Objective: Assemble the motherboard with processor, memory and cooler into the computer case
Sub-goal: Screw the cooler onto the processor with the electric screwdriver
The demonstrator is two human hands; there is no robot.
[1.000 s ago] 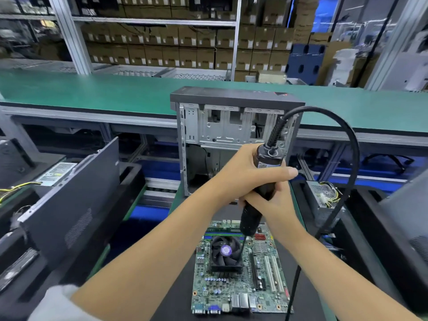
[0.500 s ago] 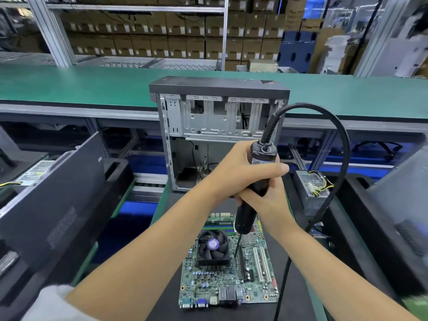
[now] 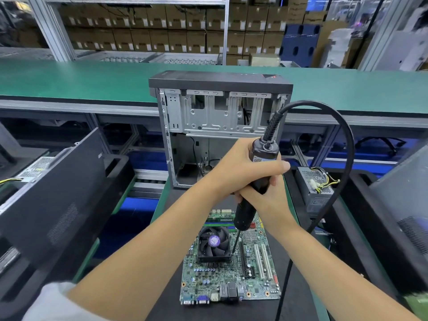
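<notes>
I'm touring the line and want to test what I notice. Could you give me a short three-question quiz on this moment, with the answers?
1. True or false: the motherboard already sits inside the computer case.
2. Which tool do the left hand and the right hand grip together?
A. a hammer
B. a corded electric screwdriver
C. pliers
3. Fill in: the screwdriver's bit points down at a corner of the ____.

Key
1. False: it lies flat on the dark mat in front of the open case.
2. B
3. cooler, the fan unit mounted on the board.
</notes>
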